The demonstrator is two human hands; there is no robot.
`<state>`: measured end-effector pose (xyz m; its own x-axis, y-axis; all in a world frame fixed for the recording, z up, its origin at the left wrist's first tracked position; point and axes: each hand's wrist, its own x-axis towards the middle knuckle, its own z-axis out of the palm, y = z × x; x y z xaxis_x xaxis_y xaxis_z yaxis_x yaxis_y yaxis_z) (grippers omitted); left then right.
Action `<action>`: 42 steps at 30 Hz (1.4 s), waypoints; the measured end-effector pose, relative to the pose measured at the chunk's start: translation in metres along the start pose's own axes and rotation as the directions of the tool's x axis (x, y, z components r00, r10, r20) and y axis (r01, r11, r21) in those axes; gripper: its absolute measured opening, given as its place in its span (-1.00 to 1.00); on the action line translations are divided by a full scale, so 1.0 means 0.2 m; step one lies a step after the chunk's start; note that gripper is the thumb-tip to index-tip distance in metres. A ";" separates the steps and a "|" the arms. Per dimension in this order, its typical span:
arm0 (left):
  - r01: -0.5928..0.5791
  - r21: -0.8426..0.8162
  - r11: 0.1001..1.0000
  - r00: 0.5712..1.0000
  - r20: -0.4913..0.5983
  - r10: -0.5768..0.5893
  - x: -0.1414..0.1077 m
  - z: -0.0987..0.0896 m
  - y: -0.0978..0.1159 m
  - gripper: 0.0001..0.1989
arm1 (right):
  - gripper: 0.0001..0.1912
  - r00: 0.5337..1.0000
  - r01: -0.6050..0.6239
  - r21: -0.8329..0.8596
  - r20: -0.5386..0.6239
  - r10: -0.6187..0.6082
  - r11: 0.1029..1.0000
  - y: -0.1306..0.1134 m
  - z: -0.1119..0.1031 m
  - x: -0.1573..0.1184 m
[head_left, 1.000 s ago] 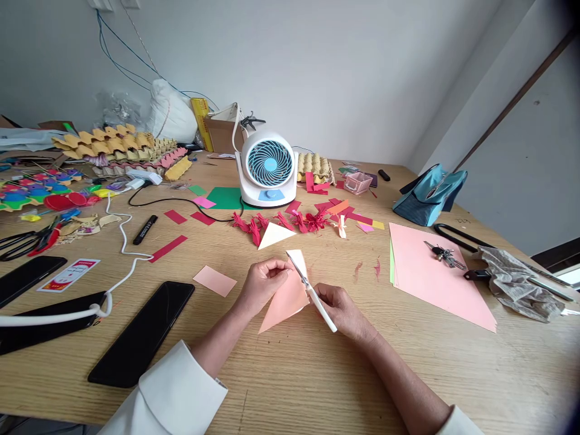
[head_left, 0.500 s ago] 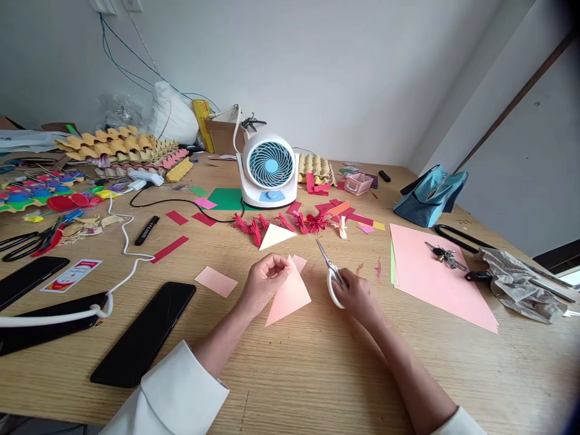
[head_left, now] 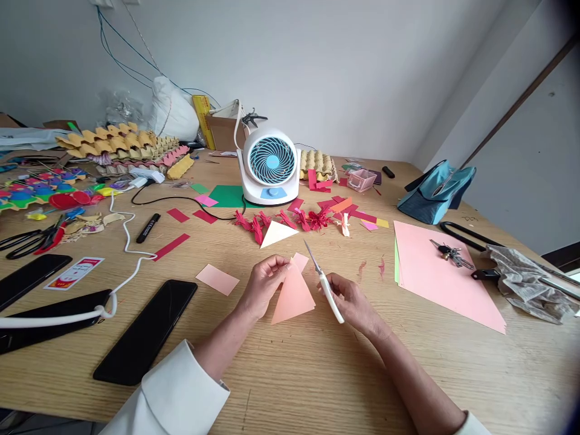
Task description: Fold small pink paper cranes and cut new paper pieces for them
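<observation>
Scissors (head_left: 333, 299) are off the folded pink paper (head_left: 294, 297): a second ago the blades lay across it, now they're clear to its right, tip pointing up-left, blades looking together. So no cut under way at this instant. Left hand (head_left: 263, 283) has thumb and fingers pinched on the paper's top corner, sheet fanning toward the wearer over the table (head_left: 290, 386). Right hand (head_left: 352, 304) curled round the white handles. Small pale pink piece (head_left: 301, 261) shows behind the top; can't tell if loose

Around paper triangle (head_left: 294, 299), desk fan (head_left: 272, 163) at twelve o'clock, bag (head_left: 428, 199) at two, keys (head_left: 453, 255) on paper sheets (head_left: 453, 302) at three, marker (head_left: 148, 228) at ten
</observation>
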<state>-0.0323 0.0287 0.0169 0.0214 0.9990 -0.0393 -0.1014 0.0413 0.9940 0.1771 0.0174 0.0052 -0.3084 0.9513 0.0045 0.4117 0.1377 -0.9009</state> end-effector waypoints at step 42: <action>-0.228 0.139 0.964 0.959 0.201 0.198 -0.01 0.03 -0.06 -0.79 | -0.52 0.939 0.011 0.661 -0.265 0.219 0.750 -0.02 0.10 0.00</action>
<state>-0.0257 0.0270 0.0049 0.2004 0.9631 0.1795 0.0354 -0.1902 0.9811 0.1576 0.0120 0.0009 0.0277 0.9966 -0.0782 -0.2614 -0.0683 -0.9628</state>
